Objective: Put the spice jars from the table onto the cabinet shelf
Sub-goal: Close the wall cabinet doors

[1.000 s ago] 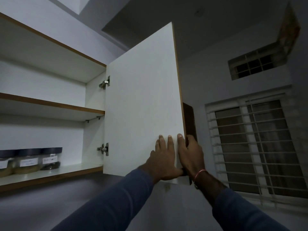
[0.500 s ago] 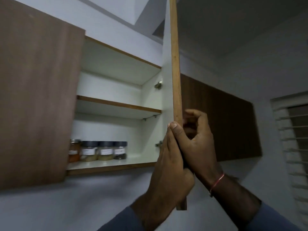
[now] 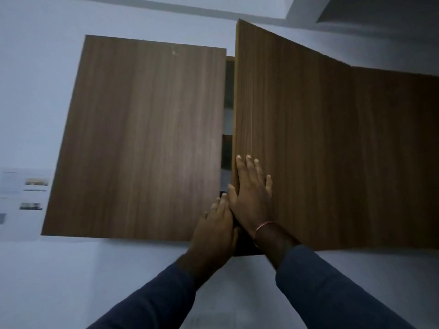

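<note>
Right hand (image 3: pixel 251 198) lies flat and open-fingered on the ajar cabinet door (image 3: pixel 297 138), left hand (image 3: pixel 215 229) beside it, empty

- Only a thin slot (image 3: pixel 227 129) betw. left door (image 3: pixel 142 138) & right door (image 3: pixel 292 138); too narrow for our hands.
- Right hand (image 3: pixel 251 198) lies flat on right door, left hand (image 3: pixel 215 231) at its lower edge, blocking slot's bottom.
- Wall (image 3: pixel 35 91) left of cabinet is free.

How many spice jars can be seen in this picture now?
0. No jar shows. The left door is shut and the right door is almost shut under the right hand; jars may be hidden behind them.
</note>
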Tool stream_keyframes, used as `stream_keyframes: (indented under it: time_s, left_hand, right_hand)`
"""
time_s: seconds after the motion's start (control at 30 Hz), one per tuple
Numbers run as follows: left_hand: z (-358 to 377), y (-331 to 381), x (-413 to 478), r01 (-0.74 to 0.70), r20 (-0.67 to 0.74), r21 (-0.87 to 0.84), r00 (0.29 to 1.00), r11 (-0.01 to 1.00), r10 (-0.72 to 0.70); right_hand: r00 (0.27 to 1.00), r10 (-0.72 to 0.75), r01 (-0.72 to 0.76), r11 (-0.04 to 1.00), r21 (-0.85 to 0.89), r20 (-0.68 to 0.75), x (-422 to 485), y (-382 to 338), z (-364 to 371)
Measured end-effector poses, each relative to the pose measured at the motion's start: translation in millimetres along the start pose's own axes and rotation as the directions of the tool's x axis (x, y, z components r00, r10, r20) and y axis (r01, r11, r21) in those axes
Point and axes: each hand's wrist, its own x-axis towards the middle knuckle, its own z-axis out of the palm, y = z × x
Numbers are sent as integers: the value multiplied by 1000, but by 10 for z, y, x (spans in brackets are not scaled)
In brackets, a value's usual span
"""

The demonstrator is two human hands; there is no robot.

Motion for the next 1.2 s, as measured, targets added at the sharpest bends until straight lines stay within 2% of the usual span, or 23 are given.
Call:
stream_keyframes:
  time_s: [0.1, 0.23, 0.33, 0.43, 0.57, 0.83, 0.97, 1.07, 1.13, 1.2]
  left_hand:
    - [109, -347, -2, 23, 120, 284, 991, 958, -59]
    - [235, -610, 89, 86, 156, 387, 975, 918, -157]
    - [330, -731, 169, 81, 157, 464, 973, 882, -172]
    - [489, -791, 217, 97, 136, 497, 973, 862, -187]
    - [587, -828, 208, 106, 85, 514, 981, 851, -174]
    - [576, -905, 189, 87, 72, 528, 987, 845, -146]
    - [486, -792, 177, 97, 123, 547, 973, 832, -194]
    - [367, -632, 219, 109, 205, 529, 946, 841, -252]
    - [289, -524, 172, 94, 267, 538, 923, 837, -275]
    - [247, -353, 18, 50, 298, 533, 923, 845, -242]
  right_hand:
    - [991, 7, -8, 1000, 4, 135, -25, 124, 337]
    - [954, 16, 23, 991, -129, 301, -175, 435, 668]
    - [923, -7, 85, 979, -187, 384, -257, 577, 817]
    - [923, -34, 131, 964, -231, 384, -251, 673, 928]
    - [937, -52, 137, 964, -228, 345, -241, 713, 969]
    - [936, -58, 144, 964, -226, 348, -237, 682, 936]
    - [899, -65, 162, 968, -191, 434, -198, 680, 780]
    - [835, -77, 194, 968, -160, 545, -83, 702, 581]
    - [805, -41, 175, 970, -170, 592, -84, 710, 471]
    - [803, -16, 128, 981, -146, 595, -268, 661, 367]
